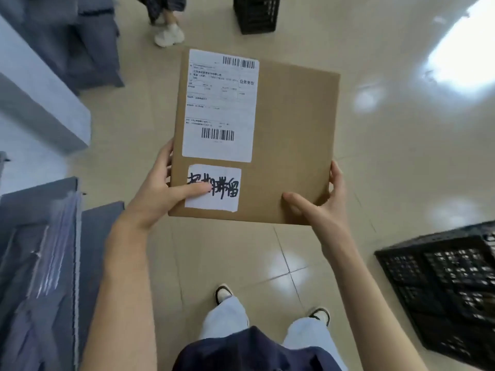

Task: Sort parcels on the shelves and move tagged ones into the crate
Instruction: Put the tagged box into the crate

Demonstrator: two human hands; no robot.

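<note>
You hold the parcel [281,145] label-up over the floor [375,129], left hand [158,194] and right hand [321,207] clamped on its near corners, handwritten tag [214,187] readable, crate [444,287] at your right

Matt cardboard parcel [281,145] — glossy tiled floor [375,129]

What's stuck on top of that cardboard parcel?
On the parcel: a printed shipping label and a handwritten tag. The left hand thumb covers part of the writing.

Brown parcel [289,135] with white labels, black latticed crate [442,285], glossy beige tiled floor [375,129].
</note>
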